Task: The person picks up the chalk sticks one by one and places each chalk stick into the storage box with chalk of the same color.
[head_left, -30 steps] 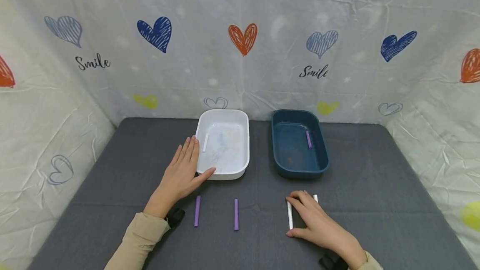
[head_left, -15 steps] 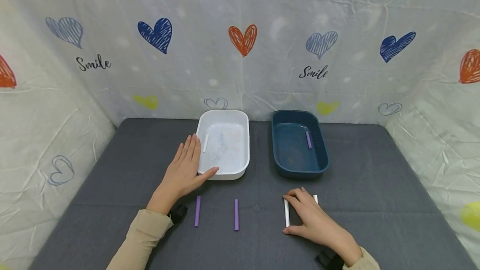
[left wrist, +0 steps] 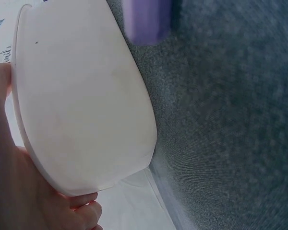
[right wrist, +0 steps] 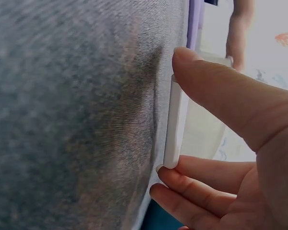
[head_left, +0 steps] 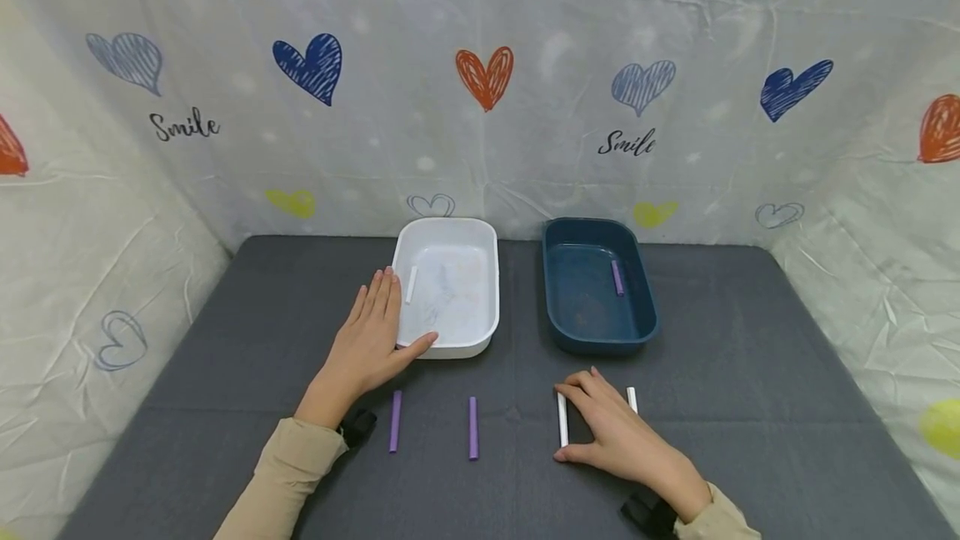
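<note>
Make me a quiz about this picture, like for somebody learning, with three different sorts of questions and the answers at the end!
1. Fill the gap: the right hand pinches a ... stick.
2. True or false: the left hand touches the blue tub.
3. How many sticks lie in the blue tub?

Key:
1. White; it is a white stick.
2. False; that hand touches the white tub.
3. One, a purple stick.
</note>
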Demonstrator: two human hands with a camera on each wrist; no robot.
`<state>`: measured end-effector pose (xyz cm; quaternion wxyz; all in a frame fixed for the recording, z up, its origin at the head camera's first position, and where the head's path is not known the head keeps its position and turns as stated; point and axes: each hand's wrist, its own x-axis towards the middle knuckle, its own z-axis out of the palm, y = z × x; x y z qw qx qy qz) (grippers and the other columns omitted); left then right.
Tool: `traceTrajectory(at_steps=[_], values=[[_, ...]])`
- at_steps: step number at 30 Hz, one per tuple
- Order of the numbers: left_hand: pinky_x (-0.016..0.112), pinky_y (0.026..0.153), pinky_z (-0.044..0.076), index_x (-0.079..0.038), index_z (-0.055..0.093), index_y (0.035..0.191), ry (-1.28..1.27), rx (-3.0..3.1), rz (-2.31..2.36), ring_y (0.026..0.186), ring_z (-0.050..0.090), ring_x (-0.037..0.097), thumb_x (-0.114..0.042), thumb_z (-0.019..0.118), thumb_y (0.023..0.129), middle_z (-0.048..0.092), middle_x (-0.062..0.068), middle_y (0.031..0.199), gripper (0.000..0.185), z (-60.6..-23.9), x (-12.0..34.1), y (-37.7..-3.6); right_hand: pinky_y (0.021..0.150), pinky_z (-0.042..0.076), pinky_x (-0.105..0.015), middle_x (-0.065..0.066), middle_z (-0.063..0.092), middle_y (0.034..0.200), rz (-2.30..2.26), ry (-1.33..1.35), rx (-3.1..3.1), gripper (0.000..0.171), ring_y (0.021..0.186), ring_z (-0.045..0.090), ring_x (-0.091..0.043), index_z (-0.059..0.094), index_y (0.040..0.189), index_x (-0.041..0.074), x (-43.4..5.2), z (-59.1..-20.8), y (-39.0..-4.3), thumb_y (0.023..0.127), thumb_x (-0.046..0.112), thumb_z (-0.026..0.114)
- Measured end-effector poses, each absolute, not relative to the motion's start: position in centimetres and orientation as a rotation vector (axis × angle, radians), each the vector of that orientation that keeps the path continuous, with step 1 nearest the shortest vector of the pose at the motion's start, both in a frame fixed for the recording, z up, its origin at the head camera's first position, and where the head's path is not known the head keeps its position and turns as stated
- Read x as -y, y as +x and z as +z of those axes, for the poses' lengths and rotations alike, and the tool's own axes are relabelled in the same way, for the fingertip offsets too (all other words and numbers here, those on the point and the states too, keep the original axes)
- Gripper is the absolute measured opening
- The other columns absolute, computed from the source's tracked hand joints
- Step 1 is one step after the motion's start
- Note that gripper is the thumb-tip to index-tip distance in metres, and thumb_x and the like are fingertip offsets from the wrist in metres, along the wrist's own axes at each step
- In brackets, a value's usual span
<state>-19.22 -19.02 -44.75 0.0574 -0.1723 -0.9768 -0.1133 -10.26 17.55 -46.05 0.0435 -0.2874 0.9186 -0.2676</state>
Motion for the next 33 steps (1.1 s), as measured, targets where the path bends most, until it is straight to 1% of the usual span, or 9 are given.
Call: traceTrajectory(at_steps=[5, 7, 12, 20, 33], values=[[0.048, 0.121, 0.004, 0.009, 0.006, 0.155, -0.518, 2.970, -0.342, 0.151, -0.001, 0.034, -0.070, 0.044, 0.093, 0.001, 0.024, 0.163, 0.107, -44.7, 19.2, -19.1, 0.119, 0.019, -0.048, -0.003, 0.053, 0.125, -0.805, -0.888, -2.808, 0.075, 0.128, 0.048, -0.025, 0.057, 0.135, 0.002, -17.0, -45.6, -10.6, 0.076, 0.038, 0.087], [0.048, 0.121, 0.004, 0.009, 0.006, 0.155, -0.509, 2.974, -0.335, 0.151, -0.001, 0.034, -0.070, 0.044, 0.093, 0.001, 0.024, 0.163, 0.107, -44.7, 19.1, -19.1, 0.120, 0.019, -0.048, -0.003, 0.053, 0.124, -0.802, -0.902, -2.812, 0.075, 0.127, 0.049, -0.024, 0.057, 0.135, 0.002, -16.8, -45.4, -10.8, 0.075, 0.038, 0.087], [0.048, 0.121, 0.004, 0.009, 0.006, 0.155, -0.503, 2.974, -0.321, 0.151, -0.001, 0.034, -0.070, 0.045, 0.093, 0.002, 0.025, 0.163, 0.108, -44.7, 19.1, -19.2, 0.119, 0.020, -0.051, -0.005, 0.053, 0.123, -0.805, -0.953, -2.831, 0.076, 0.126, 0.050, -0.026, 0.058, 0.133, 0.000, -16.3, -44.9, -11.2, 0.074, 0.035, 0.088], [0.049, 0.121, 0.005, 0.009, 0.007, 0.155, -0.515, 2.960, -0.328, 0.151, 0.000, 0.035, -0.069, 0.046, 0.093, 0.002, 0.024, 0.163, 0.107, -44.7, 18.9, -19.3, 0.119, 0.019, -0.050, -0.006, 0.053, 0.124, -0.841, -0.993, -2.840, 0.078, 0.125, 0.050, -0.026, 0.057, 0.134, -0.002, -14.9, -43.9, -12.0, 0.074, 0.036, 0.088], [0.049, 0.121, 0.005, 0.010, 0.006, 0.154, -0.522, 2.970, -0.324, 0.151, -0.001, 0.035, -0.068, 0.047, 0.093, 0.000, 0.024, 0.163, 0.107, -44.7, 18.8, -19.3, 0.121, 0.015, -0.039, -0.004, 0.052, 0.126, -0.901, -1.004, -2.802, 0.079, 0.123, 0.049, -0.020, 0.055, 0.137, -0.001, -13.1, -42.6, -13.5, 0.076, 0.036, 0.087]])
